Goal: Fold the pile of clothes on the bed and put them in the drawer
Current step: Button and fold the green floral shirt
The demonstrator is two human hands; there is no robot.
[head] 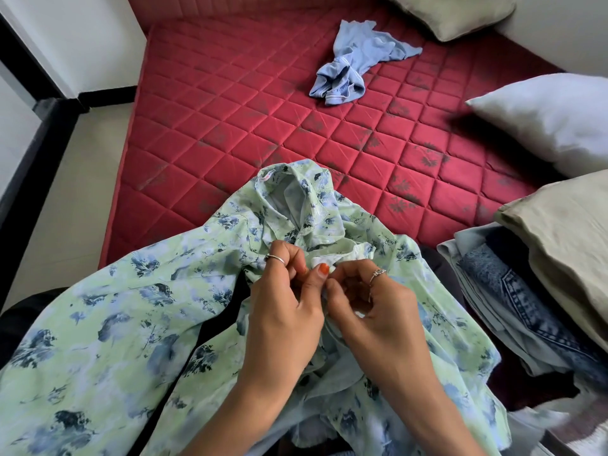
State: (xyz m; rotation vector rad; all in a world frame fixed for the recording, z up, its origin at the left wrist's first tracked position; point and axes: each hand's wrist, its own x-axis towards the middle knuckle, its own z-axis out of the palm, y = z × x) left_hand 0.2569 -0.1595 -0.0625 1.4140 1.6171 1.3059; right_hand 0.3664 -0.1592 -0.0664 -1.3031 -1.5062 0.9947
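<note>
Head view | left hand (283, 311) and right hand (371, 304) both pinching the placket of the green floral shirt (115, 317), lying crumpled at the near edge of the bed (230, 93) | step: likely buttoning before folding | next: spreading it flat | blue garment (352, 67) waiting; folded jeans (526, 304) stacked right

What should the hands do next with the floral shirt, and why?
Probably finish fastening the placket near the collar, then spread the floral shirt flat on the red mattress. The left hand and right hand pinch fabric together just below the collar, and the shirt lies bunched and unfolded.
</note>
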